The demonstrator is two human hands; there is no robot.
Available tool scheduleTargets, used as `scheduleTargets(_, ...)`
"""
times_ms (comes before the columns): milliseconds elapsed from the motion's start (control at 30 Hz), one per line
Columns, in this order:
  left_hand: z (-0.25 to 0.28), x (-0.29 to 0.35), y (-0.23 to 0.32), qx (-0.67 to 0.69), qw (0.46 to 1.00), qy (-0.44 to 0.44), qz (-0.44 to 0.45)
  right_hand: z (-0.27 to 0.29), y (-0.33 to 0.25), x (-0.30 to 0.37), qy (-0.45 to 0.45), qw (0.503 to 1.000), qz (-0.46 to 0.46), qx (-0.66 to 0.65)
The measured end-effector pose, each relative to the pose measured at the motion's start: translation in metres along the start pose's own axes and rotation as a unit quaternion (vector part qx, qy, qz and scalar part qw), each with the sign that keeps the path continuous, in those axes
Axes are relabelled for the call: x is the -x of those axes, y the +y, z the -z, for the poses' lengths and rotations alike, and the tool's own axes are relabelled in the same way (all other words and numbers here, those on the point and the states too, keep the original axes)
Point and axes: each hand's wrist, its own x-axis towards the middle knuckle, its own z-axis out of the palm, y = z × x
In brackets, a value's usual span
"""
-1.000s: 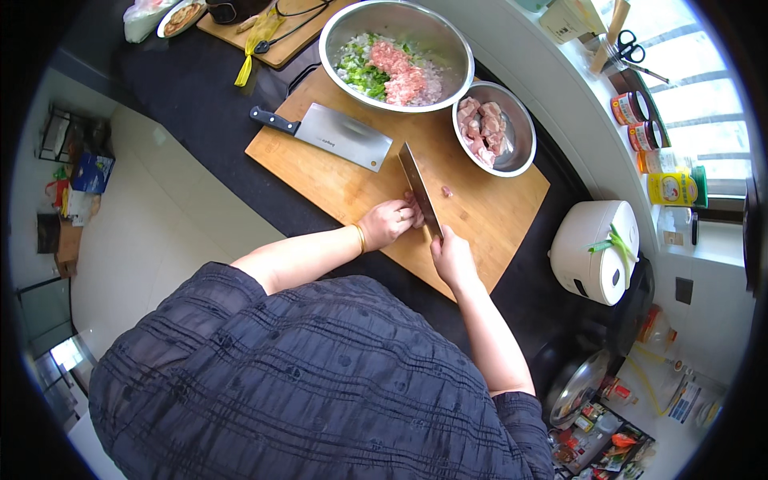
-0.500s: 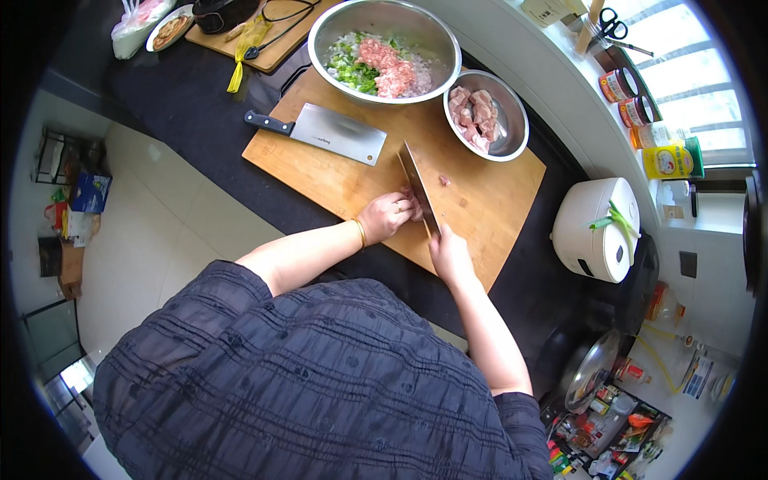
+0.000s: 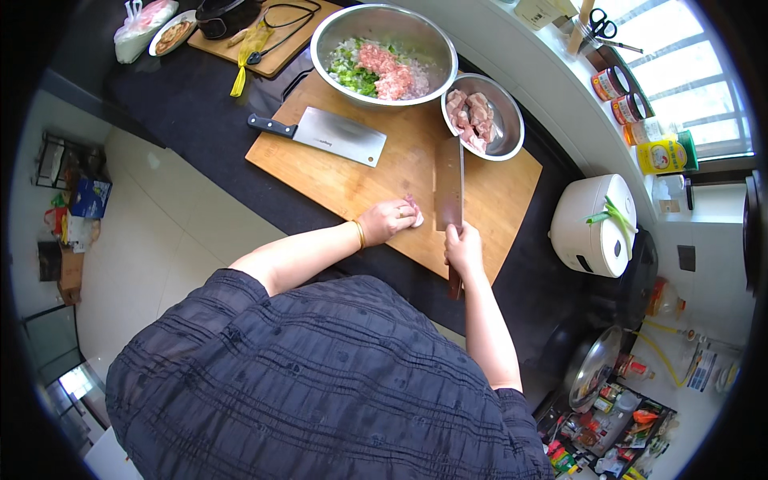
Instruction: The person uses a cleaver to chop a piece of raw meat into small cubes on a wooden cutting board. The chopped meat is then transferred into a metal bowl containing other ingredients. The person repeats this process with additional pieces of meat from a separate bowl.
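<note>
So in the head view, looking down at our own two hands, the left hand (image 3: 388, 220) is curled up pretty tight, fingertips tucked in around a small piece of pink meat (image 3: 415, 210) that pokes out past them, near the front edge of a wooden cutting board (image 3: 500, 200). There's a gold bracelet (image 3: 360, 234) on that wrist. The right hand (image 3: 464, 245) is closed around the brown handle of a cleaver (image 3: 450, 186), with the end of the handle sticking out below our fist and the blade pointing away from us, well to the right of the meat and apart from it. We honestly can't tell if the blade is touching the board or just above it. A second cleaver (image 3: 340, 137), with a black handle, lies flat on the left part of the board. Behind it all we've got a big steel bowl (image 3: 436, 50) with mince and chopped greens (image 3: 352, 68), then a smaller steel bowl (image 3: 506, 108) of meat chunks (image 3: 480, 114) just beside it. The board sits on a black bench (image 3: 180, 100), and off to the right there's a white cooker (image 3: 588, 232) with green onion (image 3: 615, 214) on its lid.
</note>
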Motion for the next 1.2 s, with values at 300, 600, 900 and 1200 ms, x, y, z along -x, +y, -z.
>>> scheduleTargets(300,0.006,0.005,0.003,-0.045,0.999,0.019,0.009,0.036,-0.014,0.06,-0.048,0.961,0.144,0.233)
scheduleTargets(600,-0.001,0.009,0.0,-0.048,0.998,0.006,0.029,0.036,-0.01,0.058,-0.092,0.94,0.141,0.295)
scheduleTargets(900,-0.002,0.005,-0.001,-0.01,0.999,0.005,0.043,0.022,-0.007,0.036,-0.092,0.935,0.166,0.301)
scheduleTargets(1200,-0.001,0.005,-0.002,-0.011,0.998,0.031,0.049,-0.003,-0.015,0.012,-0.063,0.939,0.19,0.279)
